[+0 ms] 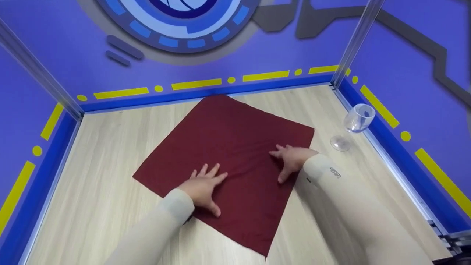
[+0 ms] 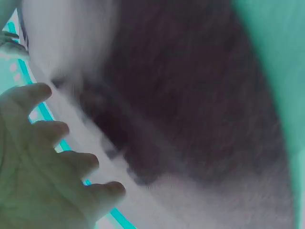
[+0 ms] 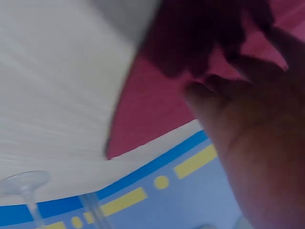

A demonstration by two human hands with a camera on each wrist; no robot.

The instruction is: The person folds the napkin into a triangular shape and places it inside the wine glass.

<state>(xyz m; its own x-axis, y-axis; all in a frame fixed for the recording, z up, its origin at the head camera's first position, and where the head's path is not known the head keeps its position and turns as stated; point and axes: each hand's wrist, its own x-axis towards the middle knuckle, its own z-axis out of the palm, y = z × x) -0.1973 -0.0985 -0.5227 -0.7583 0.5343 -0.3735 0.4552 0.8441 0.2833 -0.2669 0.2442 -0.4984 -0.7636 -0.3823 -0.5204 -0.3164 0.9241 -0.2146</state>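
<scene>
A dark red square cloth [image 1: 228,136] lies spread on the wooden table, one corner toward the back wall and another toward me. Faint creases run across its middle, between the hands. My left hand [image 1: 201,189] is over the near left edge, fingers and thumb spread. Over the right part is my right hand [image 1: 292,160], its fingers also apart. Neither hand grips anything. The left wrist view shows the left hand [image 2: 43,157] with separated fingers and a blurred dark surface. In the right wrist view, the right hand [image 3: 257,109] hovers close to or touches the cloth [image 3: 152,105]; contact is unclear.
A clear wine glass [image 1: 360,118] stands right of the cloth, near the right wall. Blue-purple panels with yellow dashes [image 1: 197,84] enclose the table [image 1: 106,147] at the back and both sides. A dark object [image 1: 458,241] sits at the lower right corner.
</scene>
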